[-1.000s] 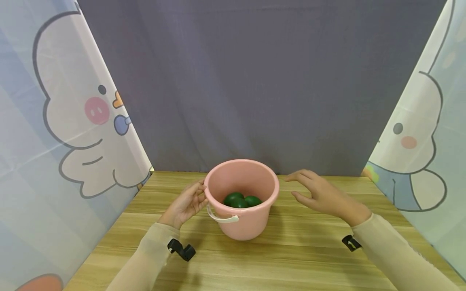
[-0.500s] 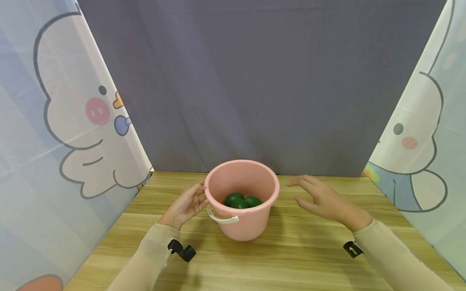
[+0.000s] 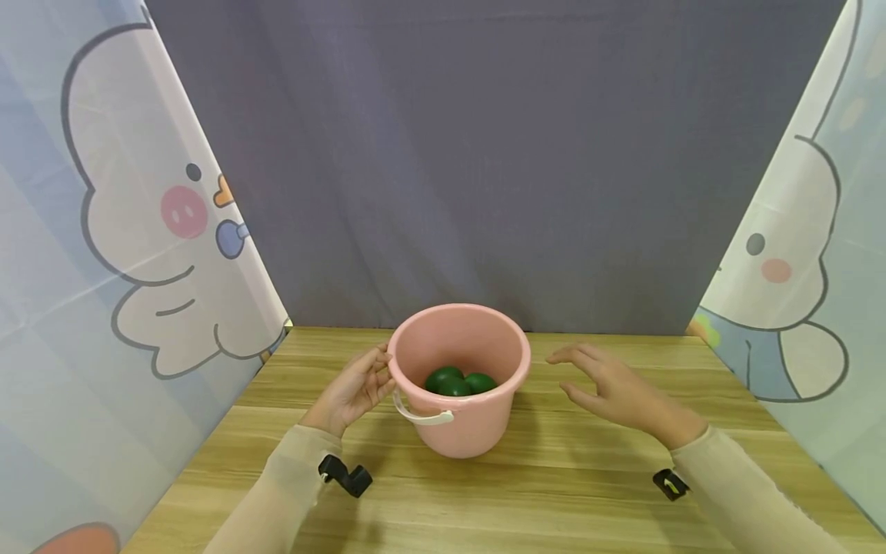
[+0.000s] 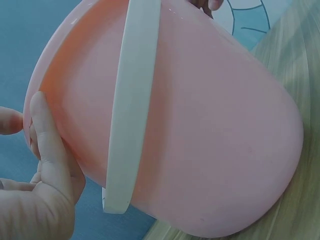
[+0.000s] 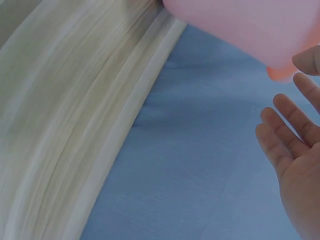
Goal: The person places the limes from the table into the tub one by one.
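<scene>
A pink bucket (image 3: pixel 465 431) stands upright on the wooden table, its white handle (image 3: pixel 424 418) hanging down on the near left side. Inside lie three dark green, smooth, rounded objects (image 3: pixel 454 386). My left hand (image 3: pixel 351 391) holds the bucket's left rim; in the left wrist view the thumb (image 4: pixel 9 120) meets the rim's edge and a finger (image 4: pixel 47 132) lies beneath it. To the right of the bucket, apart from it, my right hand (image 3: pixel 619 388) hovers over the table with relaxed, slightly bent fingers and nothing in them.
The light wood table (image 3: pixel 443 500) reaches back to a dark grey curtain (image 3: pixel 450 154). Cartoon-printed cloths, one on the left (image 3: pixel 41 369) and one on the right (image 3: pixel 858 323), close off both sides.
My right hand has sunk slightly and shifted a little to the right, away from the bucket. The left hand, bucket and green objects stay in place.
</scene>
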`<state>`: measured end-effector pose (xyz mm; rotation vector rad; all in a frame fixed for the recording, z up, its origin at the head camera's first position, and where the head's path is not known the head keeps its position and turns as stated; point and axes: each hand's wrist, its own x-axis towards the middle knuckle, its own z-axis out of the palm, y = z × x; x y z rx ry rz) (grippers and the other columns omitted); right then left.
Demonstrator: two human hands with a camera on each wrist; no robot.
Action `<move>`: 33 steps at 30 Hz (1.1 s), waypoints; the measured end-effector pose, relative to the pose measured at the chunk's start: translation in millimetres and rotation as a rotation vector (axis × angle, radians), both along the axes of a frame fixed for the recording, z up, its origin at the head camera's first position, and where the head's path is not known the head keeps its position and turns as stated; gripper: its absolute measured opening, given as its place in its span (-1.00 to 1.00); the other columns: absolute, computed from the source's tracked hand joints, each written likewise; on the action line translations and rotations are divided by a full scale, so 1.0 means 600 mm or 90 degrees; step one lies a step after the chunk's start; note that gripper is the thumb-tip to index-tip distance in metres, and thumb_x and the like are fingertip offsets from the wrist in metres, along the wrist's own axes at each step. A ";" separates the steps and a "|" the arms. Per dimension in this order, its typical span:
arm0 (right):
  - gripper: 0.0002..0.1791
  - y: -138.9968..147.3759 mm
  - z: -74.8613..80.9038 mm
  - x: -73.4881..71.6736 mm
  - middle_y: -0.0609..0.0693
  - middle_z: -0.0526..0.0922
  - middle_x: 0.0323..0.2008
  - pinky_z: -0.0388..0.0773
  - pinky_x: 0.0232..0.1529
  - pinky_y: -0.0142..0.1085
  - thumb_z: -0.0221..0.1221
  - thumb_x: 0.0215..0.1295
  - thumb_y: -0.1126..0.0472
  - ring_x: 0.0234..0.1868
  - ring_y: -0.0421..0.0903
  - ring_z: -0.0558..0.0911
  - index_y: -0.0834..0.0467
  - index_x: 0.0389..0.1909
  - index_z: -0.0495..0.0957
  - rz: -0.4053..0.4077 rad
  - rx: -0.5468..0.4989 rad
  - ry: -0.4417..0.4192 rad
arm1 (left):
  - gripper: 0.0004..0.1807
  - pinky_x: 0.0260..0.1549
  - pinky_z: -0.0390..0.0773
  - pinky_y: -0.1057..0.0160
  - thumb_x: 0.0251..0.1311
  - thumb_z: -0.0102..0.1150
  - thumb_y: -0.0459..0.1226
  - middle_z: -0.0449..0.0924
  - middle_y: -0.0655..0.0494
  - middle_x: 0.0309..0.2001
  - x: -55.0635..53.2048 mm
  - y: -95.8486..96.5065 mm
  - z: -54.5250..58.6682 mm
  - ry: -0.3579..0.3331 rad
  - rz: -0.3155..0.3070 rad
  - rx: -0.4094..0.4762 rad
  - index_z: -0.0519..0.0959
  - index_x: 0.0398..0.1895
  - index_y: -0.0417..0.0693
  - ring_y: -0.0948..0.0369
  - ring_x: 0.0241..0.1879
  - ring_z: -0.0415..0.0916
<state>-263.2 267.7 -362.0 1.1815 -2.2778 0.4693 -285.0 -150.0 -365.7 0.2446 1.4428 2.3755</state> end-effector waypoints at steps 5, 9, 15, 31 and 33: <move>-0.53 0.003 -0.012 0.000 -0.01 0.61 0.06 0.58 0.10 -0.16 0.37 0.13 0.34 0.08 0.00 0.59 0.21 0.10 0.56 0.001 -0.007 0.008 | -0.72 -0.36 0.66 0.51 0.42 -0.13 -0.39 0.27 -0.03 0.20 0.000 -0.005 0.000 0.000 -0.008 -0.003 0.34 0.14 -0.23 0.31 -0.30 0.56; -0.53 0.005 -0.021 0.000 -0.02 0.61 0.06 0.55 0.14 -0.26 0.38 0.13 0.35 0.09 -0.01 0.58 0.22 0.10 0.56 -0.004 -0.013 -0.001 | -0.71 -0.32 0.67 0.48 0.41 -0.11 -0.39 0.27 -0.03 0.22 0.000 -0.009 0.000 0.000 -0.011 -0.006 0.36 0.15 -0.25 0.31 -0.29 0.57; -0.54 0.007 -0.030 0.000 -0.01 0.61 0.06 0.59 0.10 -0.16 0.38 0.13 0.35 0.09 0.00 0.59 0.21 0.10 0.56 -0.007 -0.019 -0.009 | -0.42 -0.27 0.67 0.49 0.43 -0.15 -0.40 0.33 -0.04 0.19 0.000 -0.011 -0.002 0.002 -0.017 -0.007 0.05 0.46 -0.35 0.33 -0.29 0.58; -0.54 0.009 -0.059 0.002 -0.03 0.60 0.08 0.63 0.08 -0.11 0.36 0.19 0.33 0.12 -0.02 0.58 0.17 0.14 0.54 -0.018 -0.019 -0.051 | -0.38 -0.01 0.65 0.37 0.48 -0.10 -0.35 0.45 0.00 0.20 0.004 -0.018 -0.014 0.002 -0.005 -0.021 0.03 0.54 -0.28 0.27 -0.08 0.62; -0.53 0.009 -0.060 0.003 -0.03 0.60 0.08 0.64 0.07 -0.07 0.36 0.18 0.34 0.12 -0.02 0.58 0.17 0.14 0.54 -0.021 -0.016 -0.054 | -0.43 0.02 0.64 0.34 0.50 -0.11 -0.33 0.49 0.02 0.13 0.004 -0.021 -0.017 0.004 -0.004 -0.019 0.09 0.51 -0.27 0.27 -0.08 0.62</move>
